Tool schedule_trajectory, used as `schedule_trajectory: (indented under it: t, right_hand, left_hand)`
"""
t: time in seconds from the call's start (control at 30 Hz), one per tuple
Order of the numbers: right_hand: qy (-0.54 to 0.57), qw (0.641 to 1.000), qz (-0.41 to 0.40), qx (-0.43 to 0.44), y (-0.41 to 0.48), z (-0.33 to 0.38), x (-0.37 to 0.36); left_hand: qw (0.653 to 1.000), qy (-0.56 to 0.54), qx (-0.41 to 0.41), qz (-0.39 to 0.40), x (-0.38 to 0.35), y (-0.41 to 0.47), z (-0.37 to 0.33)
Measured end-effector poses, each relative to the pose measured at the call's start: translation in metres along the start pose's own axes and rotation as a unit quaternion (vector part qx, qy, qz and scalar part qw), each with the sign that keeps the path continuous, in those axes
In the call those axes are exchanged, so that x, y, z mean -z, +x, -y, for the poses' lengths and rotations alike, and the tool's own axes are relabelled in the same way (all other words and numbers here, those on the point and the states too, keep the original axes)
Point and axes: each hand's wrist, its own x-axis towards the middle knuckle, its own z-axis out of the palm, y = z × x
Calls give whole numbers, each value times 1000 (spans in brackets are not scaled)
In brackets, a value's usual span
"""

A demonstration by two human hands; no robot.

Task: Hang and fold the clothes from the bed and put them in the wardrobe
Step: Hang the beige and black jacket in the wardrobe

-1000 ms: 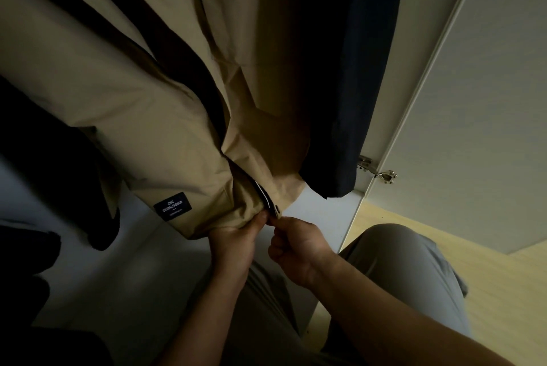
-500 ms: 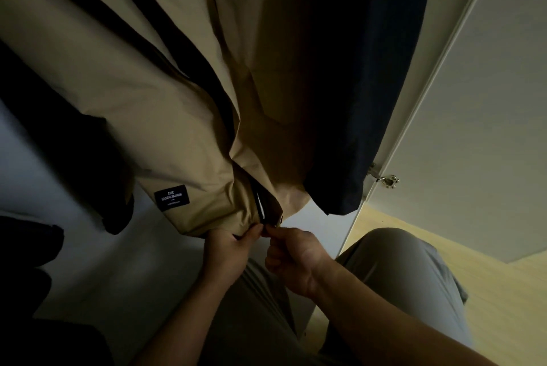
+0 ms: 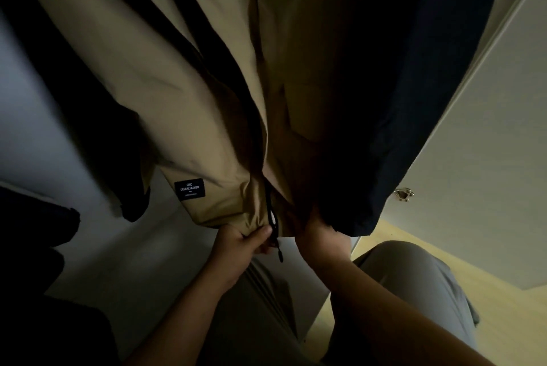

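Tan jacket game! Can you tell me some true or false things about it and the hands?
1. The tan jacket lies on the floor. False: it hangs above the hands.
2. The left hand and right hand both grip its bottom edge. True.
3. Its label is black. True.
4. A red garment hangs beside it. False: the neighbouring garment is dark navy.
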Motion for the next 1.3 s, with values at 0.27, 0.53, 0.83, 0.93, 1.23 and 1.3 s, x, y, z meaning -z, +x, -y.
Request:
schedule_trajectory:
  t: [0.27, 0.53, 0.83, 0.93, 1.23, 1.3]
  right_hand:
    - [46, 923, 68, 375, -11, 25, 32]
    - [-5, 851, -8, 525, -11, 42, 36]
    - [-184, 915, 168, 316, 13, 64, 25]
    - [-185, 933, 129, 282, 30, 86, 37]
    - [-242, 927, 35, 284, 42, 105, 66]
    - [-230, 920, -22, 317, 39, 108, 67]
  left_hand:
    - [997, -62, -10, 48, 3, 3, -5]
    - [995, -74, -7, 64, 14, 7, -10]
    - [996, 79, 31, 7, 21, 20, -5]
    - [997, 56, 53, -13, 21, 22, 1]
    - [949, 236, 93, -189, 29, 38, -26]
    - [894, 341, -39, -288, 26, 28, -32]
